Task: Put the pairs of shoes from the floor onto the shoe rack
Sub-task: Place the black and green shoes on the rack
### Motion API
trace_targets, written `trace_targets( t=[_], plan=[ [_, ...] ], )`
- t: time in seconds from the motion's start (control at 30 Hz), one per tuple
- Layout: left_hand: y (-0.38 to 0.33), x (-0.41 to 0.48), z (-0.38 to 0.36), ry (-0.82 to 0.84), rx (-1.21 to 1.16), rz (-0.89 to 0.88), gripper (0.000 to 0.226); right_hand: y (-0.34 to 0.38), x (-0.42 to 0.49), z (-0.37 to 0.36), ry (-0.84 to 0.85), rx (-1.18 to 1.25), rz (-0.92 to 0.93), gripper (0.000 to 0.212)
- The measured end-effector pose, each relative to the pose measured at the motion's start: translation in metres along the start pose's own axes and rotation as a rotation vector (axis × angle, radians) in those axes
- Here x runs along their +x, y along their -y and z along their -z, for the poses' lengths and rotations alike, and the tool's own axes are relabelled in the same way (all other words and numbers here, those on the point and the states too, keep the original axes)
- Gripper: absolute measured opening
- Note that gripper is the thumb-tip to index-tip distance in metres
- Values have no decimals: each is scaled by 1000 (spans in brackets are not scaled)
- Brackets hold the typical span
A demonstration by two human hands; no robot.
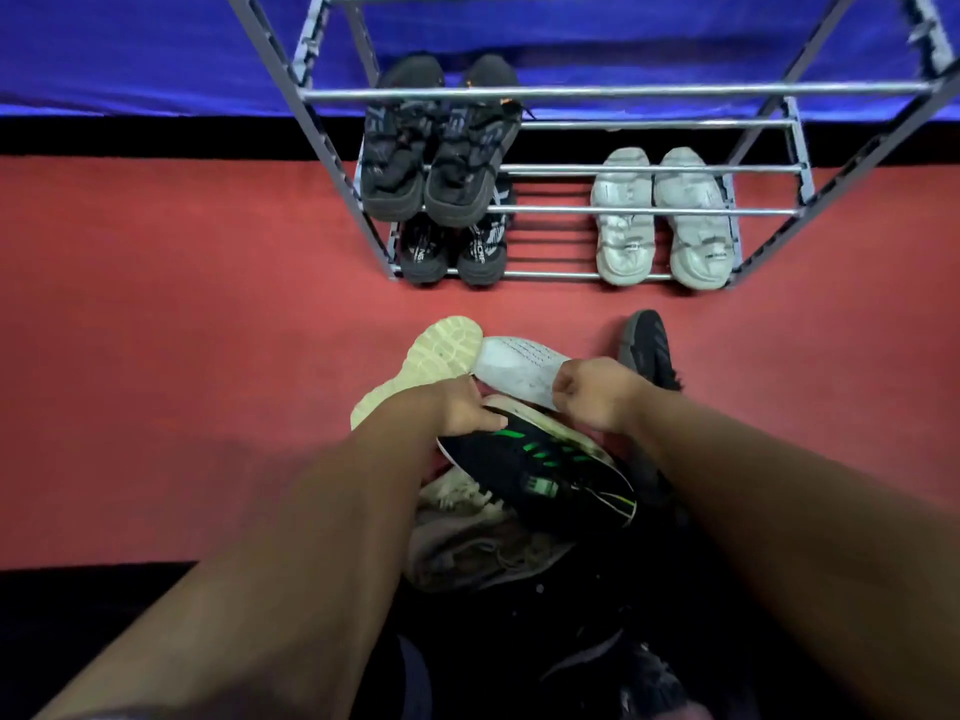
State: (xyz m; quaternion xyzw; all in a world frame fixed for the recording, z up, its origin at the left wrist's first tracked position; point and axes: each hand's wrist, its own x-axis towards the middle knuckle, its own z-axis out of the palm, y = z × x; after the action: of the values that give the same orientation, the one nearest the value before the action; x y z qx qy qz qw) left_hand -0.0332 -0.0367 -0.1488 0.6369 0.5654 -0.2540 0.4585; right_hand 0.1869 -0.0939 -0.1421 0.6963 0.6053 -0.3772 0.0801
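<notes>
the rack [613,89] stands on the red floor [182,330], three pairs already on its rails. the loose shoes lie in a heap near it. the left hand [457,407] curls round a cream shoe [441,356], which is sole up. the right hand [597,392] grips the rear of a white shoe [519,366] touching it. a green-striped shoe [540,465] lies just below both hands. the shoes look light, with soft uppers likely to buckle, so the stiffer heel or sole edge seems the best hold.

Bare left hand [460,407], right hand [597,392] and forearms [311,537]; dark clothing [519,667], possibly trousers, below.
</notes>
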Motion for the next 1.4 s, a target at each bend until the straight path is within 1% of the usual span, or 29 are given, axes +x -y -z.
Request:
trace_targets(
  t=[0.03, 0.13, 0.17, 0.23, 0.27, 0.33, 0.37, 0.4, 0.5, 0.6, 0.63, 0.67, 0.73, 0.77, 0.8, 0.83, 0.9, 0.97, 1.03, 1.1, 1.13, 1.17, 1.2, 1.23, 1.3, 1.33, 1.37, 1.4],
  plan=[
    [3, -1, -2, -19, 10, -1, 36, -3, -5, -5, 41, -47, -1, 24],
    [10, 1, -2, -96, 18, 10, 35, -7, -15, -16, 97, -136, 18, 30],
    [8, 0, -1, -125, -49, 10, 33, -7, -19, -17, 103, -141, 25, 32],
    [1, -5, -1, -158, -321, 0, 24, -7, -27, -18, 123, -128, 26, 42],
    [-4, -7, 0, -171, -450, -9, 20, -9, -30, -19, 145, -95, 16, 52],
    [-12, -11, -2, -227, -601, -33, 17, -10, -37, -19, 206, 11, 0, 82],
    [-15, -12, -3, -251, -650, -40, 17, -10, -39, -19, 221, 42, 8, 94],
    [-17, -12, -4, -271, -686, -46, 20, -10, -41, -19, 220, 44, 17, 102],
    [-18, -9, -3, -357, -793, -14, 36, -9, -43, -19, 160, 46, 12, 111],
    [-13, 5, -4, -404, -942, -12, 44, -10, -49, -15, 122, 19, 25, 129],
    [-13, 11, -3, -407, -987, -15, 48, -12, -52, -15, 98, -3, 39, 128],
    [-16, 12, -2, -414, -1017, -7, 54, -14, -53, -15, 64, 0, 51, 120],
    [-24, 9, 0, -415, -1074, 10, 76, -18, -58, -12, -42, 74, 39, 89],
    [-28, 7, 1, -413, -1093, 2, 83, -21, -59, -8, -109, 130, 27, 76],
    [-32, 3, 1, -420, -1094, -15, 82, -24, -60, -4, -164, 190, 12, 69],
    [-37, 0, 1, -442, -1071, -37, 77, -29, -60, 0, -194, 238, -11, 67],
    [-44, -7, 0, -502, -1004, -58, 65, -37, -62, 8, -182, 252, -58, 65],
    [-50, -13, -1, -525, -1023, -74, 61, -43, -66, 12, -141, 224, -98, 52],
    [-54, -11, -1, -513, -1076, -132, 67, -48, -73, 13, -117, 148, -134, 33],
    [-65, -19, -2, -475, -1128, -181, 68, -49, -81, 10, -111, 39, -178, 28],
    [-71, -23, -5, -450, -1131, -190, 66, -52, -83, 7, -123, 5, -217, 26],
    [-75, -26, -9, -437, -1097, -191, 58, -55, -86, 3, -125, -18, -266, 29],
    [-79, -29, -14, -435, -1003, -162, 48, -60, -86, -1, -130, -31, -325, 38],
    [-81, -29, -21, -429, -880, -131, 44, -68, -85, -7, -120, -9, -422, 51],
    [-80, -30, -35, -339, -632, -91, 46, -82, -92, -16, -72, 6, -615, 71],
    [-79, -32, -42, -291, -492, -79, 42, -86, -100, -18, -33, -31, -649, 75],
    [-78, -35, -51, -260, -333, -89, 34, -89, -107, -19, -6, -66, -646, 73],
    [-77, -37, -61, -253, -173, -106, 26, -91, -116, -18, 37, -124, -606, 65]
  ],
)
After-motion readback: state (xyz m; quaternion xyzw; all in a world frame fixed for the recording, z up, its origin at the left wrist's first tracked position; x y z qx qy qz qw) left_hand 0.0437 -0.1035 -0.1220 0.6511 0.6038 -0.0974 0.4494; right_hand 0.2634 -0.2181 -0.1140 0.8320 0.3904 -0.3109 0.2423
